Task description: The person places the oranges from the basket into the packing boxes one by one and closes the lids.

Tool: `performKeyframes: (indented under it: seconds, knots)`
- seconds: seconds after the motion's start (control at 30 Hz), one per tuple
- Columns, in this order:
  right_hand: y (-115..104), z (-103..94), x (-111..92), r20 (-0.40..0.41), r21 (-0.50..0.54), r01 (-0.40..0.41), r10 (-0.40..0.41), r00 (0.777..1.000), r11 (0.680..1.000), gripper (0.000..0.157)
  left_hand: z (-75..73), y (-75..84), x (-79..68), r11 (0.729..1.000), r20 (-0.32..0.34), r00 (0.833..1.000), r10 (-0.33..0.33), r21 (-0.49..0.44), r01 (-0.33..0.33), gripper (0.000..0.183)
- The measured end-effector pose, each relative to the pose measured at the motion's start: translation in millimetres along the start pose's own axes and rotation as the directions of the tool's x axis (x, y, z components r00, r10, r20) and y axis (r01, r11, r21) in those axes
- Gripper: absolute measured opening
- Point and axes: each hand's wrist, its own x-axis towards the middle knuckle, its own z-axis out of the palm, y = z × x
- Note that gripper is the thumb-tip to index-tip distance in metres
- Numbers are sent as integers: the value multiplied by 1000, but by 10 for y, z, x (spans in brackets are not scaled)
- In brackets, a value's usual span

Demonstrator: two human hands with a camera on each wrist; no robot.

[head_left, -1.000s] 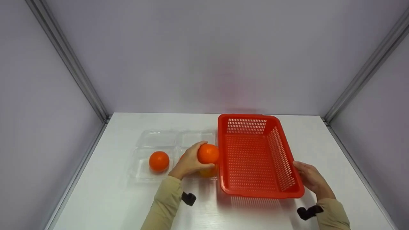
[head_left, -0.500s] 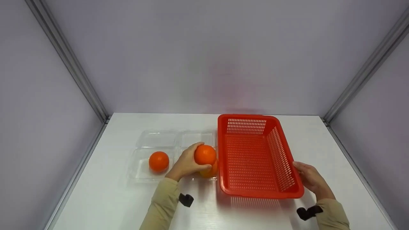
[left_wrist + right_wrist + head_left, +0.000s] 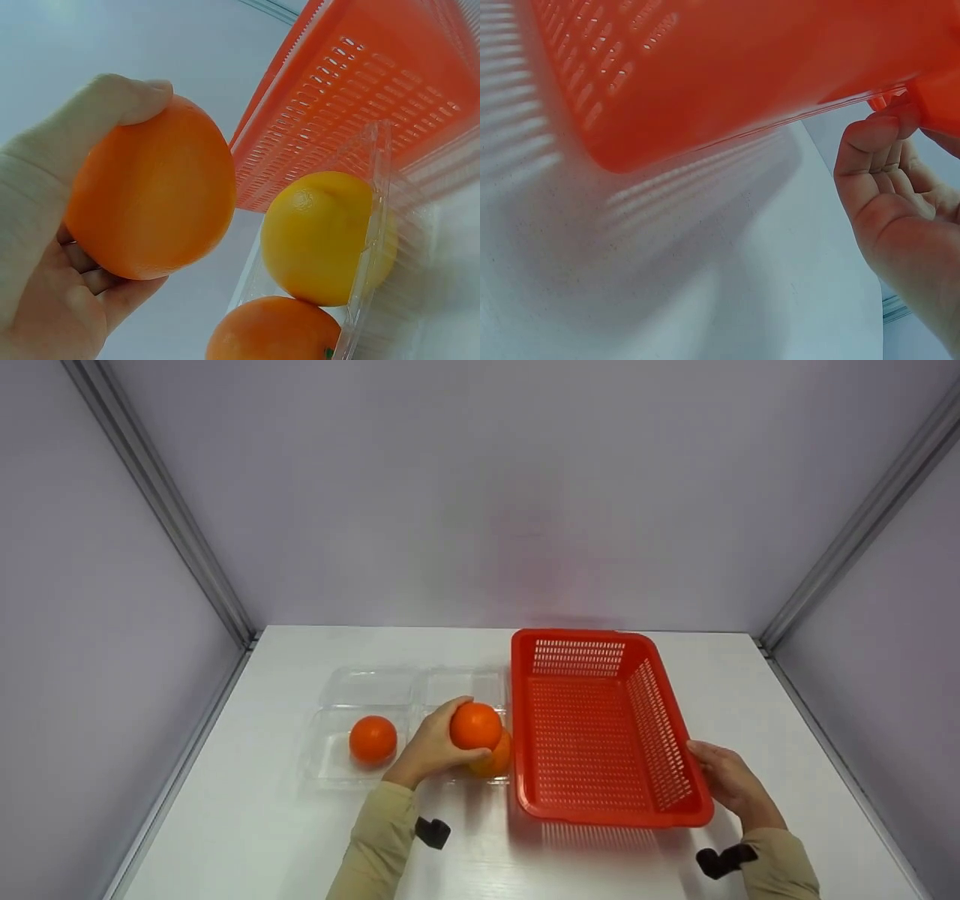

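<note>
My left hand (image 3: 433,746) holds an orange (image 3: 475,726) between thumb and fingers, raised above the right clear plastic clamshell box (image 3: 465,684). In the left wrist view a yellow round fruit (image 3: 315,232) and another orange (image 3: 274,334) lie in that box, below the held orange (image 3: 154,191) and apart from it. My right hand (image 3: 731,780) pinches the right rim of a red perforated basket (image 3: 600,814). The right wrist view shows the thumb and a finger at the basket's rim (image 3: 840,105). No fruit shows inside the basket.
A second clear clamshell box (image 3: 330,746) stands to the left with its lid folded back and one orange (image 3: 373,739) inside. The basket's left side stands close against the right box. Pale walls (image 3: 480,495) enclose the white table (image 3: 247,810) at the back and sides.
My left hand has moved slightly left and down with the orange, away from the basket's left rim. More of the fruit beneath shows now. My right hand and the basket stay put.
</note>
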Motion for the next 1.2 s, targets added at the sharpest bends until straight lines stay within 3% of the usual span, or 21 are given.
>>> performKeyframes:
  seconds: [0.27, 0.6, 0.8, 1.2]
  knots:
    - [12, 0, -12, -1, -65, 26, -26, 1000, 998, 25, -18, -58, -19, 1000, -10, 1000, 0, 17, 0, 86]
    - [-2, 1, -15, -2, -48, 17, -17, 1000, 999, 25, -42, -113, -62, 998, -20, 998, -65, 11, 65, 86]
    - [8, 13, -13, -43, -82, 6, -9, 999, 997, 21, -70, -160, -89, 998, -46, 997, -59, 13, 60, 85]
    - [16, -7, -2, -16, -62, 9, -10, 1000, 998, 23, -123, -230, -137, 997, -80, 994, -73, 22, 75, 83]
